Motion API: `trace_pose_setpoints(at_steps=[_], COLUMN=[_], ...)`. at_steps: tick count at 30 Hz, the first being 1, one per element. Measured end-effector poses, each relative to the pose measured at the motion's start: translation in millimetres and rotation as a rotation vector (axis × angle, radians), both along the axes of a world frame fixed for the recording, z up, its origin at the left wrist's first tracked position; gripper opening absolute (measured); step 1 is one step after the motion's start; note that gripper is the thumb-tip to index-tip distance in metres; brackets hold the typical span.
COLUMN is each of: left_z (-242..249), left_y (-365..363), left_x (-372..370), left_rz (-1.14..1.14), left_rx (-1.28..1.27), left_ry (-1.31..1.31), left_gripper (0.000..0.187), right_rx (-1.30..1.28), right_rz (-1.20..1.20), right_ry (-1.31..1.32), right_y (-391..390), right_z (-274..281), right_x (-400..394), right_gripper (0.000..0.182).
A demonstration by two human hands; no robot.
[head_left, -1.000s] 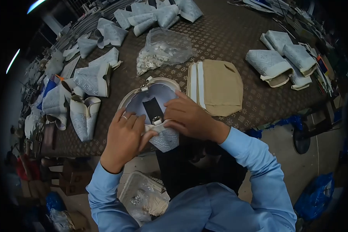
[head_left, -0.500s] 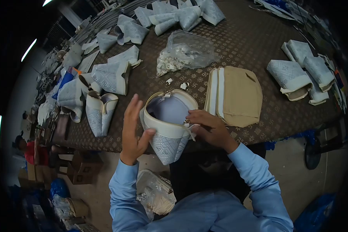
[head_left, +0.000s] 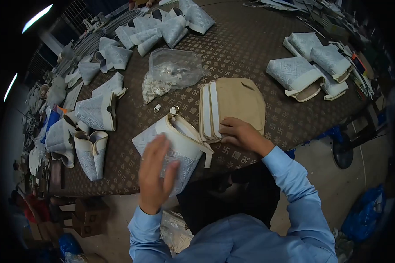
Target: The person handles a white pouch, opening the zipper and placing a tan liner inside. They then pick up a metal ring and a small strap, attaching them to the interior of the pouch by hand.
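A white and pale grey patterned zip pouch (head_left: 183, 143) lies tilted on the table's front edge, its gold-zippered mouth partly open and a strap tab hanging at the right. My left hand (head_left: 156, 177) is open, fingers raised and thumb apart, in front of the pouch's body and hiding part of it. My right hand (head_left: 245, 136) reaches over the near edge of a stack of beige fabric pieces (head_left: 240, 98) with white strips along their left side. Its fingertips rest at the stack's lower left, with thumb and fingers apart.
A clear plastic bag of small white pieces (head_left: 166, 74) lies beyond the pouch, with a small metal fitting (head_left: 157, 108) nearer. More patterned pouches stand at left (head_left: 91, 153), far back (head_left: 149, 39) and right (head_left: 296, 76). A person in red (head_left: 35, 208) is at lower left.
The pouch, upright with its mouth spread wide before, now leans over with the mouth narrower. My right hand has left its rim for the beige stack. The view has turned right.
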State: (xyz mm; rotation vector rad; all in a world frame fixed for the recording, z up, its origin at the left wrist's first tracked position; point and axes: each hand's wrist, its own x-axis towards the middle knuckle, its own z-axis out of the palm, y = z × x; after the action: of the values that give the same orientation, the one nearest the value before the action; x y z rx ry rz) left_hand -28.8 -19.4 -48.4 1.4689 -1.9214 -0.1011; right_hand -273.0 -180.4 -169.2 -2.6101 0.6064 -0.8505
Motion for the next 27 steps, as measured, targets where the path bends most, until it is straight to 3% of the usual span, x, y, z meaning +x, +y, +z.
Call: trace_pose_setpoints(at_steps=[3, 5, 7, 9, 10, 17, 19, 20, 22, 24, 26, 27], left_z=[-19, -54, -91, -123, -123, -139, -133, -138, -153, -153, -150, -145], left_y=[-5, -29, -54, -81, -85, -81, -78, -78, -77, -76, -80, -81], left_x=[-62, -104, -116, -118, -118, -95, -97, -96, -92, -91, -94, -95], left_rz=[-0.313, -0.211, -0.147, 0.114, 0.108, 0.058, 0.092, 0.08, 0.167, 0.163, 0.148, 0.171], left_rx=[0.177, 0.15, 0.1, 0.153, 0.12, 0.044, 0.071, 0.069, 0.065, 0.05, 0.029, 0.046], left_ry=[0.333, 0.363, 0.395, 0.376, 0.391, 0.315, 0.238, 0.234, -0.176, -0.143, -0.097, -0.128], left_gripper=[0.044, 0.049, 0.054, 0.064, 0.067, 0.077, 0.068, 0.068, 0.055, 0.049, 0.043, 0.042], right_rx=[0.082, 0.08, 0.045, -0.147, -0.139, -0.182, 0.041, 0.094, 0.156, 0.225, 0.351, 0.338], right_rz=[0.047, 0.047, -0.373, -0.459, -0.487, -0.615, -0.465, -0.525, -0.617, -0.745, -0.665, -0.675], right_ry=[-0.11, -0.155, 0.003, 0.11, 0.242, 0.496, 0.25, 0.273, 0.212, -0.172, -0.536, -0.524], right_y=[-12, -9, 11, -5, -9, 9, -5, -12, -37, -57, -63, -55], right_z=[-22, -15, 10, -1, -2, 17, 8, 18, 37, 55, 62, 74], right_x=[-5, 0, 26, 42, 51, 69, 61, 51, 10, -46, -95, -99], right_gripper=[0.046, 0.045, 0.036, 0.035, 0.035, 0.036, 0.031, 0.03, 0.026, 0.028, 0.028, 0.028])
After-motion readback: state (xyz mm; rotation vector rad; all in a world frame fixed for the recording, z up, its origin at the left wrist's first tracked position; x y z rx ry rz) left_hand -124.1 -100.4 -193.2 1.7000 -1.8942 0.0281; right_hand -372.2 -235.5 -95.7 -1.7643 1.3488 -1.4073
